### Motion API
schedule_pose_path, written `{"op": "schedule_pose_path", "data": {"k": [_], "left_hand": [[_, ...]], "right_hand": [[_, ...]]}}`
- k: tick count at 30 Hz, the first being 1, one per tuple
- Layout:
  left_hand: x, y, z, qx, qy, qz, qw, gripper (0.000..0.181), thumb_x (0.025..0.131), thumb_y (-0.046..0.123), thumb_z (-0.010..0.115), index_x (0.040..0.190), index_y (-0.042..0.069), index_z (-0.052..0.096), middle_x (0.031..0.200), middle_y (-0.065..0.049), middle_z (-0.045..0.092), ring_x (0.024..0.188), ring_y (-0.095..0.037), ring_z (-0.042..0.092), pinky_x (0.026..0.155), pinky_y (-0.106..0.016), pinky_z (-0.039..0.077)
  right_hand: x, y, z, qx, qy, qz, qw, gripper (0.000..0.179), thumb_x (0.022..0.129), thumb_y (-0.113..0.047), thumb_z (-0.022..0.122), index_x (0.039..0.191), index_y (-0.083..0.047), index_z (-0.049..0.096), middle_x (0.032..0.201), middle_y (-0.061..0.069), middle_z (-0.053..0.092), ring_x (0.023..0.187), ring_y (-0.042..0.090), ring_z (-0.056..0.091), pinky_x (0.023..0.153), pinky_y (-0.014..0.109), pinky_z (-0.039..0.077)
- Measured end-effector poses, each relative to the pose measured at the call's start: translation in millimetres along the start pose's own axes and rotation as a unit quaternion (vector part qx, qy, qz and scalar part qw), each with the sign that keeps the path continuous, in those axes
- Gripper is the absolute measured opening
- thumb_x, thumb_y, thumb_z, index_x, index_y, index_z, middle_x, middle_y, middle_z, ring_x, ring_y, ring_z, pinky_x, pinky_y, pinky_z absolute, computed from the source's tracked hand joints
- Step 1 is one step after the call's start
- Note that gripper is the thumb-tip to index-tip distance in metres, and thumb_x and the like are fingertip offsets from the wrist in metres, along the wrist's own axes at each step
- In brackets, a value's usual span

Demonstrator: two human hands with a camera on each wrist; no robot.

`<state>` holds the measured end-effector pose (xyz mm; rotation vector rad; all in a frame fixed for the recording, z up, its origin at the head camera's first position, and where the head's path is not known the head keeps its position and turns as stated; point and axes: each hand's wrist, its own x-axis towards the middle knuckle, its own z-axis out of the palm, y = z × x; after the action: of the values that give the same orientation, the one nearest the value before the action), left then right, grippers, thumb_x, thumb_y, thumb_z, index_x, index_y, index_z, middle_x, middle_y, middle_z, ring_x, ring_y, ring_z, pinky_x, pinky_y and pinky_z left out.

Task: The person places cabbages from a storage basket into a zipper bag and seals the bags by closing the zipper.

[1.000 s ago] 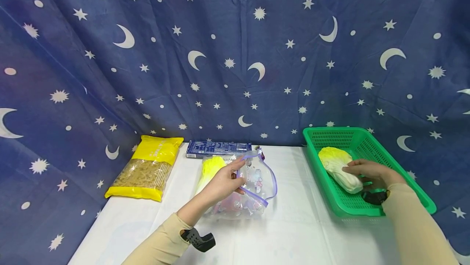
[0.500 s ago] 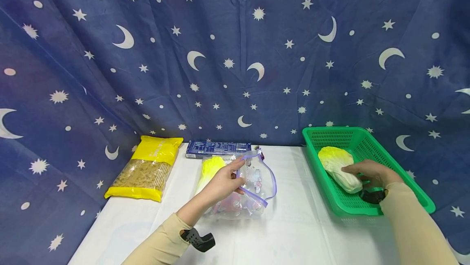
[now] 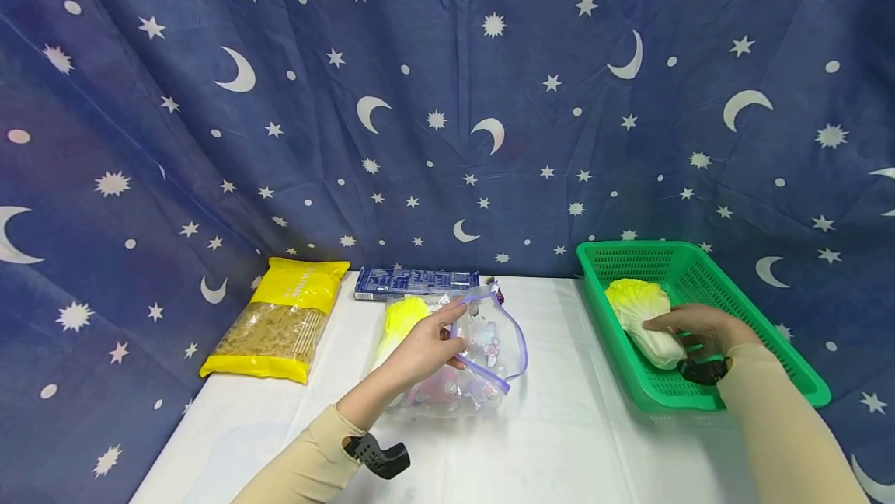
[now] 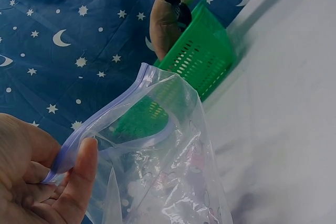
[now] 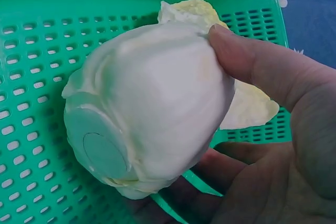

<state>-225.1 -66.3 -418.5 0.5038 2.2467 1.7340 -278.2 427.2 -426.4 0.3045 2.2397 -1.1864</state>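
My right hand [image 3: 699,331] grips a napa cabbage [image 3: 643,321] with pale yellow leaves inside the green basket [image 3: 629,391]. In the right wrist view the thumb lies on top of the cabbage [image 5: 157,93] and the fingers curl beneath it, its round white base facing the camera. My left hand [image 3: 423,349] pinches the purple zip edge of a clear zip-lock bag [image 3: 489,341], whose mouth gapes toward the right. Printed cartoon figures show on its plastic. A yellow-and-white leafy thing [image 3: 404,318] shows behind the left hand; whether it lies in the bag I cannot tell.
A yellow bag of dry food [image 3: 283,318] lies at the left of the white table [image 3: 559,442]. Behind the zip-lock bag is a dark blue packet [image 3: 412,282], with a small dark purple item [image 3: 498,294] near it. A starry blue curtain [image 3: 531,217] closes off the back.
My right hand and the cabbage have shifted slightly to the left within the basket. The left hand and the zip-lock bag have stayed put.
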Motion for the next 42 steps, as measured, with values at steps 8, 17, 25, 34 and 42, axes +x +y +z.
{"op": "schedule_pose_path", "data": {"k": [8,17,25,34,42], "left_hand": [[0.4,0.2,0.7,-0.002,-0.003,0.001,1.0000,0.065,0.095,-0.002,0.062,0.155,-0.002,0.039,0.167,-0.005,0.028,0.068,-0.018,0.062,0.068,-0.030,0.062],[0.6,-0.7,1.1,-0.003,-0.003,0.005,1.0000,0.066,0.093,-0.001,0.064,0.155,-0.002,0.040,0.167,-0.006,0.027,0.068,-0.018,0.063,0.068,-0.031,0.062],[0.8,-0.1,0.8,0.000,-0.005,0.002,1.0000,0.066,0.094,0.000,0.064,0.155,0.001,0.041,0.167,-0.005,0.027,0.066,-0.018,0.063,0.069,-0.030,0.062],[1.4,-0.7,0.3,0.002,-0.005,0.003,1.0000,0.065,0.094,-0.002,0.063,0.155,0.000,0.040,0.167,-0.006,0.027,0.066,-0.018,0.062,0.068,-0.030,0.062],[0.9,0.7,-0.3,0.001,-0.003,-0.001,1.0000,0.065,0.094,-0.002,0.063,0.155,-0.001,0.040,0.167,-0.006,0.028,0.066,-0.018,0.062,0.068,-0.029,0.062]], "right_hand": [[1.6,-1,1,-0.010,0.003,0.005,0.9999,0.112,0.094,-0.047,0.070,0.155,0.015,0.000,0.153,0.044,0.012,0.135,0.063,0.029,0.096,0.061,0.051],[-9.6,-7,-1,0.020,0.003,-0.019,0.9996,0.114,0.098,-0.045,0.065,0.155,0.007,-0.019,0.159,0.042,-0.003,0.141,0.065,0.016,0.103,0.067,0.044],[-18.5,-6,-13,0.037,0.048,-0.057,0.9965,0.107,0.099,-0.048,0.064,0.161,0.001,-0.008,0.160,0.037,0.010,0.134,0.059,0.036,0.095,0.056,0.053],[-34.8,-22,-22,0.078,0.082,-0.110,0.9874,0.094,0.102,-0.046,0.060,0.163,0.000,0.005,0.121,0.004,0.058,0.105,0.024,0.065,0.091,0.045,0.058],[-45.1,-40,-22,0.145,0.068,-0.154,0.9750,0.094,0.104,-0.039,0.060,0.164,-0.009,-0.005,0.107,-0.013,0.062,0.095,0.013,0.071,0.084,0.040,0.061]]}}
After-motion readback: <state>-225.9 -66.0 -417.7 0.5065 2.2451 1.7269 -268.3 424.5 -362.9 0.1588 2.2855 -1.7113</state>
